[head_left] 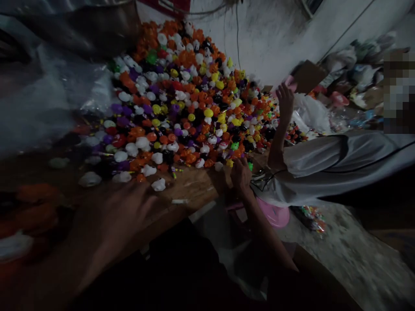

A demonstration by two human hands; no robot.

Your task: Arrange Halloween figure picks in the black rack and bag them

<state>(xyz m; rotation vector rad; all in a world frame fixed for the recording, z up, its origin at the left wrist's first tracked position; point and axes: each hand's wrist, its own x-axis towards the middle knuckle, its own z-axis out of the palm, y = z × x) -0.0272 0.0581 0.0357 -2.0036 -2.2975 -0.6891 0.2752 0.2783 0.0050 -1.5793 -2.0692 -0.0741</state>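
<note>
A large heap of small plastic novelty toys (pixel 181 125) in orange, white, purple, yellow, black and green covers the wooden table. My left hand (pixel 119 216) is at the near left edge of the heap, dark and smeared by motion, so its fingers cannot be made out clearly. Close by it are a white ghost-shaped piece (pixel 158 185) and a thin stick with yellow and green bits (pixel 175 172). My right hand (pixel 241 175) is at the heap's front edge with its fingers curled together. Beside those fingers are a yellow piece (pixel 230 163) and a green piece (pixel 250 166); anything inside them is hidden.
Another person in a white shirt (pixel 311 160) is at the right, one hand (pixel 285 101) raised. Clear plastic bags (pixel 87 86) and a metal basin (pixel 106 30) stand at the left. A pink stool (pixel 274 214) is below the table. Orange items (pixel 35 207) lie at the lower left.
</note>
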